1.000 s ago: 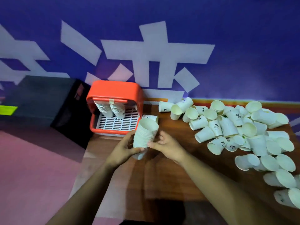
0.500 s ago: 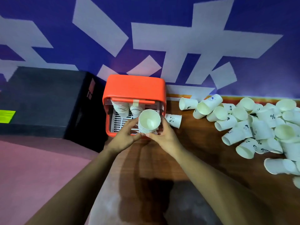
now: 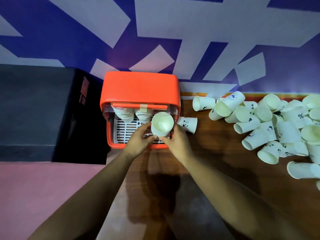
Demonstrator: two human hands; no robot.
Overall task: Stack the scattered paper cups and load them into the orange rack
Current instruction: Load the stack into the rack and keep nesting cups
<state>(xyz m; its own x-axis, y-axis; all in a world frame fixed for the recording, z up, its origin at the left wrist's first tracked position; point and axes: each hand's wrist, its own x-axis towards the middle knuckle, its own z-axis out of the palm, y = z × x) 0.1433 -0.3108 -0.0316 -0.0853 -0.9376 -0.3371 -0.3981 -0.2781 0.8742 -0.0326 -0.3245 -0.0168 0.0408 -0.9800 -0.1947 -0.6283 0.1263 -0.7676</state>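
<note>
Gripping one cup stack [image 3: 162, 124] at one orange rack [image 3: 139, 87] with two loaded stacks [image 3: 123, 114] inside: left hand [image 3: 138, 143], right hand [image 3: 178, 142]

Your rack [image 3: 139, 87] is bright orange with a white slatted grid [image 3: 123, 129]. The paper cups [image 3: 258, 138] at right are cream, some printed with black pandas. The wall [image 3: 52, 40] is deep blue with pale lavender shapes; the surface [image 3: 216, 153] is brown woodgrain.

Both arms stretched forward, left hand [image 3: 138, 141] and right hand [image 3: 178, 141] curled, facing each other
</note>
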